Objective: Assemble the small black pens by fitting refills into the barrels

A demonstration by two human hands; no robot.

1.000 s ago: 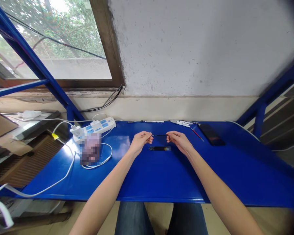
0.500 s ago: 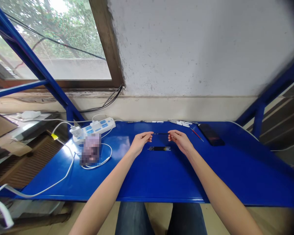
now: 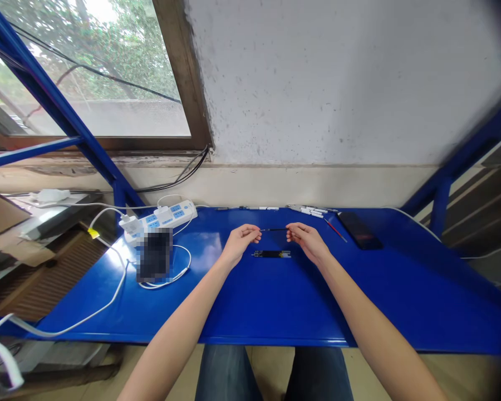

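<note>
A thin black pen refill (image 3: 275, 229) is stretched level between my two hands, above the blue table. My left hand (image 3: 244, 239) pinches its tip end with thumb and forefinger. The other end sits between the fingertips of my right hand (image 3: 305, 238), which hide it. Just below, several more pen refills (image 3: 271, 254) lie side by side on the table, tips to the left. White pen parts (image 3: 311, 211) lie near the wall beyond my right hand, and a red refill (image 3: 335, 229) rests at an angle beside them.
A black phone (image 3: 359, 230) lies on the blue table (image 3: 275, 312) at the right. At the left are a white power strip (image 3: 161, 220), a pixelated device (image 3: 154, 256) and looping white cables (image 3: 187, 259). More pen parts (image 3: 268, 208) lie along the wall.
My hands keep almost the same place and hold on the refill. The pixelated device's screen has gone from pinkish to dark.
</note>
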